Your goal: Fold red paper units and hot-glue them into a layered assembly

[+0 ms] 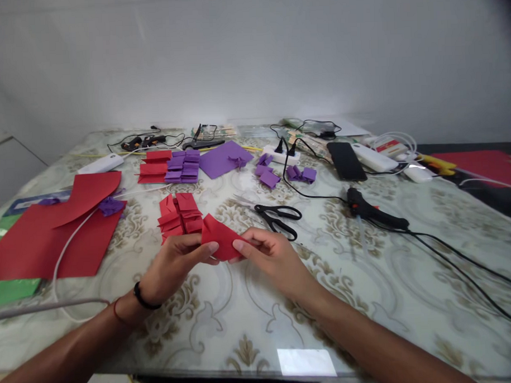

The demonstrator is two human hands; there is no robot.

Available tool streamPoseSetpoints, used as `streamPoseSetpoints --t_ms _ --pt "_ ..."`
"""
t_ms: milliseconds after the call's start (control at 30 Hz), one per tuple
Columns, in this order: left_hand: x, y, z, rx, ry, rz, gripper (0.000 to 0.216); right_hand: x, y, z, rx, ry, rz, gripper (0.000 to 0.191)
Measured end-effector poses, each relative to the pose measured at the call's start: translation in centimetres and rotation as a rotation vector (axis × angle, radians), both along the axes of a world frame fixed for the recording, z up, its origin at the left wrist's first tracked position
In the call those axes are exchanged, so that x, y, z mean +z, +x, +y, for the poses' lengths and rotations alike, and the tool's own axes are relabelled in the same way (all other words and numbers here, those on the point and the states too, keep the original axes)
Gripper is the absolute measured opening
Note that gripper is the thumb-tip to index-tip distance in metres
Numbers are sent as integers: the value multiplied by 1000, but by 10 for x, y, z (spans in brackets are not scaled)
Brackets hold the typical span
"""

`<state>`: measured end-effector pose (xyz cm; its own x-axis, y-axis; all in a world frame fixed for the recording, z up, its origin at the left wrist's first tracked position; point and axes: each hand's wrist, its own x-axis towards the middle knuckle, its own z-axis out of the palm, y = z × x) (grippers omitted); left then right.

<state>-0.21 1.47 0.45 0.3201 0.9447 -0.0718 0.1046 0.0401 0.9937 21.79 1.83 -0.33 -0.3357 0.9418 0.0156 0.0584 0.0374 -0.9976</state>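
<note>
Both my hands pinch one small folded red paper piece (221, 237) just above the patterned table (251, 303). My left hand (174, 264) grips its left edge, thumb on top. My right hand (272, 255) holds its right edge between thumb and fingers. Right behind the paper lies a pile of folded red pieces (180, 215). Black scissors (277, 216) rest just beyond my right hand.
Large red sheets (51, 232) lie at left with a white cable over them. Folded purple pieces (185, 165), a purple sheet (223, 157), a black glue gun (376, 212) with its cord, a phone (345, 160), power banks and cables crowd the far side.
</note>
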Motion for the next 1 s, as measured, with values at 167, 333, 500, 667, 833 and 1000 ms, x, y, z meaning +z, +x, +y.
streamPoseSetpoints --t_ms 167,333,500,667,833,1000 --pt "0 -1 -3 98 87 56 43 0 -2 -2 93 29 -69 32" --pt "8 0 -5 11 100 132 46 1 -4 -5 83 18 -42 24" --pt "9 1 -5 -48 59 134 47 -1 -3 -3 57 -37 8 32" --pt "6 -1 -6 -52 53 67 47 1 -1 -4 77 -90 39 40" --pt "12 -2 -5 -95 82 150 47 4 -2 -4 115 -98 107 36" --pt "11 -1 -3 -125 121 201 51 2 0 -3 92 -76 82 30"
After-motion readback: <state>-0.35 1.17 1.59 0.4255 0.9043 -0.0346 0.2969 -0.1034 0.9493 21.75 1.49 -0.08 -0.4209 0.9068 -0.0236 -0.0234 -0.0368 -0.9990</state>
